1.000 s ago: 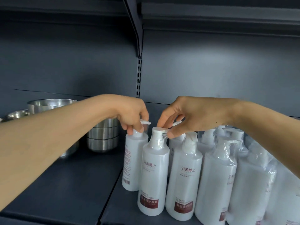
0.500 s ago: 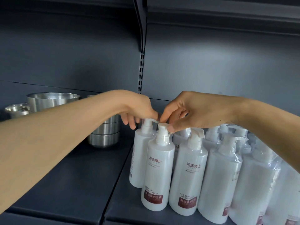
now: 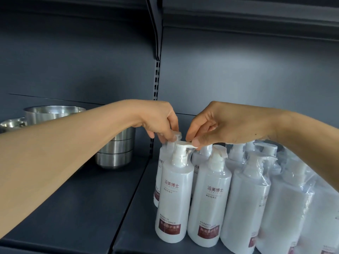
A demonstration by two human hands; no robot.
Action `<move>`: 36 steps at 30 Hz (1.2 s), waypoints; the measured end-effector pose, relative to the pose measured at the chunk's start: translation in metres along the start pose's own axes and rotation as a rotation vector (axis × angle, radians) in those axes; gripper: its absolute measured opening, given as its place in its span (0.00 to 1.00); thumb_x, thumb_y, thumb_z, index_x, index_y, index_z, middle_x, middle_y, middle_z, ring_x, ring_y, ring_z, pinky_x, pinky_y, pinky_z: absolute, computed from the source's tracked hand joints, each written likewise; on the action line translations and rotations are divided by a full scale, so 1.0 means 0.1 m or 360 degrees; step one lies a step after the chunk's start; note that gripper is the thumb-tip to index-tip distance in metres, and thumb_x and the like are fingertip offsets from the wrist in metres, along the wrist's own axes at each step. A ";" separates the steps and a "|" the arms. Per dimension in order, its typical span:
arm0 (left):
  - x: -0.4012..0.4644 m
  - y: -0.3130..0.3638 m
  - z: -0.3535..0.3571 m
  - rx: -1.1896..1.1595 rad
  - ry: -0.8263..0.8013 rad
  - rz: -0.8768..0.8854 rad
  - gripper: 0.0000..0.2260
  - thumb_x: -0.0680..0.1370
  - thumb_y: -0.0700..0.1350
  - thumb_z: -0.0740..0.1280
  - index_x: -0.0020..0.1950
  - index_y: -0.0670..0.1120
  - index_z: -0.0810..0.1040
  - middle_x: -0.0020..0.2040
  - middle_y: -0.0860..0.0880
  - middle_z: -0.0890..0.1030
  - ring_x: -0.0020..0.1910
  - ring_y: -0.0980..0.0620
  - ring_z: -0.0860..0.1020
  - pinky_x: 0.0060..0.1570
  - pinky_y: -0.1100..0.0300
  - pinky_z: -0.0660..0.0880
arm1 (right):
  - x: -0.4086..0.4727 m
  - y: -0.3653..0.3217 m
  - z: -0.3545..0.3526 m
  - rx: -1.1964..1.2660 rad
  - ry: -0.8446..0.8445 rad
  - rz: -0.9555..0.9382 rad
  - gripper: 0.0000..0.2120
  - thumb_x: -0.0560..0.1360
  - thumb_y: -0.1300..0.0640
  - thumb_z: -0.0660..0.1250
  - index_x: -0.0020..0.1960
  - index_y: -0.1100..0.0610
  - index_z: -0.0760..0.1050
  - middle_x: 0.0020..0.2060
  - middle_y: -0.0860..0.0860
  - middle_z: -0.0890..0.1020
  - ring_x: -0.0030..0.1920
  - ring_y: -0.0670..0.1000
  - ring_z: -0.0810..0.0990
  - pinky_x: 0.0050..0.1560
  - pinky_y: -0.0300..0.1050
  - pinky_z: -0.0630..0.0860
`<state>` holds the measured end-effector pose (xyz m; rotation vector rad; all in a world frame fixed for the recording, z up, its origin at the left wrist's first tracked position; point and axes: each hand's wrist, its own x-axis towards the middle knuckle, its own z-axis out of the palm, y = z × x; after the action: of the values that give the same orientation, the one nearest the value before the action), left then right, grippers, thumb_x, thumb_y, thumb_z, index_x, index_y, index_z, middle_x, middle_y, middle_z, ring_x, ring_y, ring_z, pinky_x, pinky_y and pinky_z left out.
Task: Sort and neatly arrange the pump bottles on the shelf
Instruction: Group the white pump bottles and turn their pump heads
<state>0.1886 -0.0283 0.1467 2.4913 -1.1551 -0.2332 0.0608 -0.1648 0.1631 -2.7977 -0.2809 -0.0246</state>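
Note:
Several white pump bottles with dark red labels stand upright on the dark shelf, packed in rows from the middle to the right edge. My right hand pinches the pump head of the front left bottle between thumb and fingers. My left hand grips the pump top of the bottle behind it, whose body is mostly hidden. Beside the front left bottle stands another labelled bottle. The bottles farther right are wrapped in clear plastic.
Stacked steel bowls sit on the shelf left of the bottles, partly behind my left forearm, with a larger steel bowl and a small one farther left. A slotted upright divides the back panel. Bare shelf lies at front left.
The view has drifted, so the bottles sit a little farther right and lower. My right hand has turned the front left bottle's pump spout sideways. My left hand has closed on the rear bottle's pump.

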 end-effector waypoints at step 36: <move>0.08 0.04 0.10 -0.0181 -0.0002 0.0117 0.07 0.75 0.42 0.70 0.51 0.43 0.81 0.41 0.44 0.84 0.37 0.55 0.80 0.36 0.66 0.76 | -0.06 0.02 -0.04 -0.0083 0.0060 0.0117 0.08 0.77 0.59 0.65 0.49 0.50 0.82 0.40 0.44 0.86 0.45 0.42 0.82 0.53 0.36 0.76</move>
<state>0.1879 -0.0393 0.1398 2.3459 -1.1971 -0.2722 0.0556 -0.1686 0.1658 -2.8536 -0.1702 -0.0678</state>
